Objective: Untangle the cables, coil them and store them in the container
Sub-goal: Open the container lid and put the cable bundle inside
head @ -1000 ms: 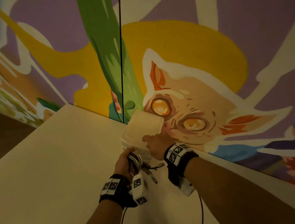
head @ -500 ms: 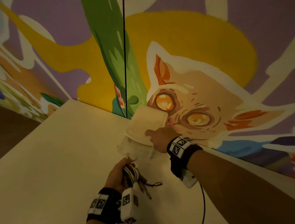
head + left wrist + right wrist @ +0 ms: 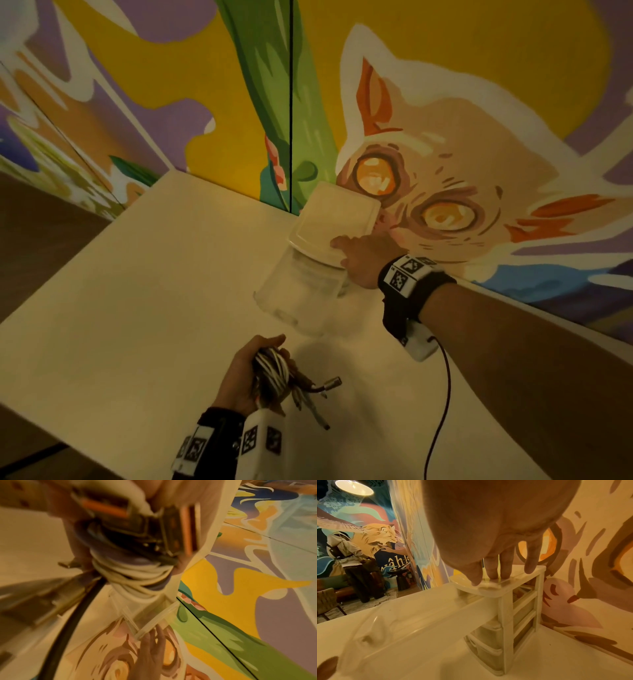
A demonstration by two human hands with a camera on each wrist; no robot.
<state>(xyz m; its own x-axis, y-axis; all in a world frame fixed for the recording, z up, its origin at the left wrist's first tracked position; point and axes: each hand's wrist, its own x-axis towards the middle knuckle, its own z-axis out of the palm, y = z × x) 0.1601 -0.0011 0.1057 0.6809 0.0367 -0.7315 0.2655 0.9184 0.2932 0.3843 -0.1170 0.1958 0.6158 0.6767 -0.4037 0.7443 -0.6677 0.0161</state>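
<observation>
My left hand (image 3: 246,373) wraps the coiled cables (image 3: 272,373) at lower centre, clear of the open drawer (image 3: 301,301) that I judge will take them. My right hand (image 3: 359,253), fingers (image 3: 493,568) flat and spread, steadies the drawer unit (image 3: 505,615) on the bench (image 3: 137,308) (grip holding nothing). Wall lettering at left unreadable.
</observation>
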